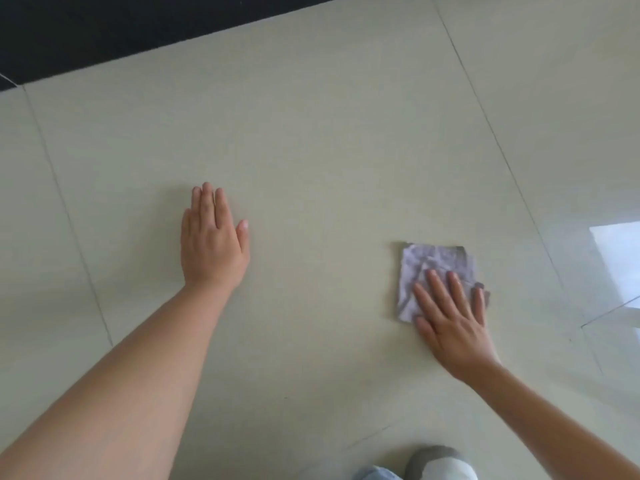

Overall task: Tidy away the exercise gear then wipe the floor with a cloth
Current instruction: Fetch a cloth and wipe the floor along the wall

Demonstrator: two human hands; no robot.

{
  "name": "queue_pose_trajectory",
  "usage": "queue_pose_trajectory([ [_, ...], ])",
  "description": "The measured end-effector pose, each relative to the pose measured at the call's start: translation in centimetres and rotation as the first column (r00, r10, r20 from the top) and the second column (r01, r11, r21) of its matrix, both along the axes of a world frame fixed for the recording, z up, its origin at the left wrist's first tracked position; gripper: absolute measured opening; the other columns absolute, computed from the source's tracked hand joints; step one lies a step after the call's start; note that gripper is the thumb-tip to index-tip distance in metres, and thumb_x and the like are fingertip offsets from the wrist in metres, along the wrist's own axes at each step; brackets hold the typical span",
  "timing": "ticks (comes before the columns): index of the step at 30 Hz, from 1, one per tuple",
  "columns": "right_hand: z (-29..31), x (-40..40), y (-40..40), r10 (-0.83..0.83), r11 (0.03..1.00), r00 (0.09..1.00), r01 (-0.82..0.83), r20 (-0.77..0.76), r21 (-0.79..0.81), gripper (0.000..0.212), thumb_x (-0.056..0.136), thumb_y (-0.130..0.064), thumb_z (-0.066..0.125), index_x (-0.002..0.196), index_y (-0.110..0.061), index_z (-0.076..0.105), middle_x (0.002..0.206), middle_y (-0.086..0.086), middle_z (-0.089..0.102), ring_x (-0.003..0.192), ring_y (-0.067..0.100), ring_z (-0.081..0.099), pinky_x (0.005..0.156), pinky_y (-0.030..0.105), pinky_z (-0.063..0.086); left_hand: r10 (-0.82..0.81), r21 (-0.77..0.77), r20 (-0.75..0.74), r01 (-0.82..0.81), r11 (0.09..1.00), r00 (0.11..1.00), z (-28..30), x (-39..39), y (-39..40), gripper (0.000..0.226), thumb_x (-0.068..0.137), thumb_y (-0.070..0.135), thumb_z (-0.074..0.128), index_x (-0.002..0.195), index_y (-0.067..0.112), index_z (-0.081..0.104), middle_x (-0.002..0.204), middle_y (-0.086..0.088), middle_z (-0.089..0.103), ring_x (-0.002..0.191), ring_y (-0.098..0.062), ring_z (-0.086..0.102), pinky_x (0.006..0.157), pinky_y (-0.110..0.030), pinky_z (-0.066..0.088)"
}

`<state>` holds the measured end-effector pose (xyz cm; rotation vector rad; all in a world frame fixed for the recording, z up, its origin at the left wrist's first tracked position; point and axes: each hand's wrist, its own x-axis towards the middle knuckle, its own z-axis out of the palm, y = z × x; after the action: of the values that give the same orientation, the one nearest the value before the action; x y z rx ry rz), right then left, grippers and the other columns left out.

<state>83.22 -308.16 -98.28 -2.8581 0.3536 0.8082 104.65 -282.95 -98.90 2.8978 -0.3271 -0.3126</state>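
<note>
Grey cloth (433, 271) lies flat on the floor (311, 133) under our right hand (450, 320), fingers spread, pressing. Unwiped tile extends toward 9 o'clock, where our left hand (213, 244) braces, flat and empty.

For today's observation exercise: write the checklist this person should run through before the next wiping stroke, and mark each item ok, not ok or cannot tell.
1. Cloth lies flat on the tiled floor: ok.
2. Right hand pressed on the cloth, fingers spread: ok.
3. Left hand planted flat on the floor as support, apart from the cloth: ok.
4. No exercise gear in the stroke's path: ok in view.
5. Cloth damp or clean enough: cannot tell.
6. Dark mat lies far from the cloth: ok.
</note>
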Motion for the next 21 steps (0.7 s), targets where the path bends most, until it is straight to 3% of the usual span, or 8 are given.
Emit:
queue_pose_trajectory([
  [3, 1.2, 1.9, -7.5, -0.415, 0.909, 0.910, 0.413, -0.026, -0.060, 0.081, 0.080, -0.061, -0.002, 0.150, -0.023, 0.010, 0.158, -0.003, -0.006, 0.146, 0.022, -0.013, 0.116, 0.050, -0.010, -0.030, -0.017, 0.024, 0.030, 0.999, 0.999, -1.0, 0.9, -1.6, 0.069, 0.086, 0.032, 0.026, 0.132, -0.017, 0.039, 0.142, -0.036, 0.036, 0.135, -0.048, 0.032, 0.109, -0.055, 0.027],
  [5, 1.2, 7.2, -9.1, -0.555, 0.828, 0.831, 0.556, 0.033, -0.081, 0.059, 0.096, -0.044, 0.012, 0.150, -0.023, 0.005, 0.159, -0.001, -0.009, 0.147, 0.024, -0.013, 0.117, 0.055, -0.009, -0.030, -0.016, 0.021, 0.031, 0.999, 0.999, -1.6, 0.9, -2.5, 0.075, 0.082, 0.036, 0.022, 0.131, -0.017, 0.041, 0.141, -0.036, 0.037, 0.134, -0.048, 0.034, 0.109, -0.056, 0.027],
  [7, 0.7, 13.8, -9.4, -0.600, 0.794, 0.797, 0.604, 0.068, -0.076, 0.052, 0.101, -0.035, 0.017, 0.150, -0.026, 0.001, 0.159, -0.002, -0.011, 0.147, 0.024, -0.014, 0.116, 0.056, -0.008, -0.014, -0.007, 0.026, 0.014, 1.000, 1.000, -1.9, 0.8, -2.9, 0.075, 0.081, 0.036, 0.023, 0.131, -0.017, 0.042, 0.141, -0.035, 0.038, 0.133, -0.047, 0.035, 0.109, -0.056, 0.026],
  [11, -0.4, 22.4, -4.3, -0.364, 0.930, 0.928, 0.366, 0.074, -0.016, 0.051, 0.100, -0.041, 0.014, 0.149, -0.031, 0.005, 0.160, -0.003, -0.008, 0.147, 0.027, -0.010, 0.114, 0.058, -0.007, -0.033, 0.014, 0.040, 0.033, 0.999, 0.999, -2.0, 0.9, -2.8, 0.070, 0.082, 0.033, 0.027, 0.127, -0.017, 0.045, 0.136, -0.037, 0.043, 0.129, -0.050, 0.041, 0.105, -0.057, 0.030],
  [14, -1.1, 20.1, 1.0, 0.022, 1.000, 0.984, -0.020, 0.176, -0.016, 0.059, 0.093, -0.046, 0.012, 0.141, -0.026, 0.039, 0.153, 0.005, 0.031, 0.142, 0.036, 0.025, 0.108, 0.067, 0.014, -0.020, 0.017, 0.016, 0.020, 1.000, 1.000, -1.8, 1.0, -3.0, 0.069, 0.081, 0.032, 0.029, 0.124, -0.018, 0.048, 0.133, -0.037, 0.046, 0.125, -0.050, 0.044, 0.102, -0.057, 0.034],
  [16, -1.1, 14.9, 1.4, 0.141, 0.990, 0.978, -0.140, 0.152, -0.017, 0.055, 0.097, -0.046, 0.010, 0.131, -0.028, 0.050, 0.139, 0.004, 0.053, 0.133, 0.034, 0.041, 0.108, 0.062, 0.025, -0.013, 0.012, -0.004, 0.013, 1.000, 1.000, -1.6, 1.0, -3.1, 0.071, 0.079, 0.033, 0.029, 0.124, -0.018, 0.047, 0.134, -0.037, 0.045, 0.125, -0.050, 0.044, 0.102, -0.057, 0.033],
  [19, -0.4, 7.7, -3.1, 0.114, 0.993, 0.993, -0.114, 0.038, -0.011, 0.055, 0.098, -0.050, 0.003, 0.131, -0.026, 0.039, 0.139, 0.006, 0.051, 0.146, 0.023, 0.006, 0.116, 0.048, 0.004, -0.020, 0.025, 0.000, 0.020, 0.999, 1.000, -1.6, 1.3, -3.1, 0.069, 0.079, 0.032, 0.032, 0.122, -0.019, 0.048, 0.131, -0.038, 0.048, 0.122, -0.051, 0.048, 0.101, -0.055, 0.034],
  [21, 0.6, 7.9, -6.6, -0.096, 0.994, 0.995, 0.097, 0.022, -0.047, 0.064, 0.094, -0.055, 0.003, 0.140, -0.022, 0.032, 0.149, 0.011, 0.038, 0.146, 0.025, 0.001, 0.114, 0.056, 0.009, -0.041, 0.043, 0.003, 0.041, 0.998, 0.999, -1.5, 1.4, -3.1, 0.068, 0.078, 0.031, 0.033, 0.119, -0.020, 0.050, 0.128, -0.039, 0.050, 0.117, -0.052, 0.051, 0.102, -0.048, 0.027],
])
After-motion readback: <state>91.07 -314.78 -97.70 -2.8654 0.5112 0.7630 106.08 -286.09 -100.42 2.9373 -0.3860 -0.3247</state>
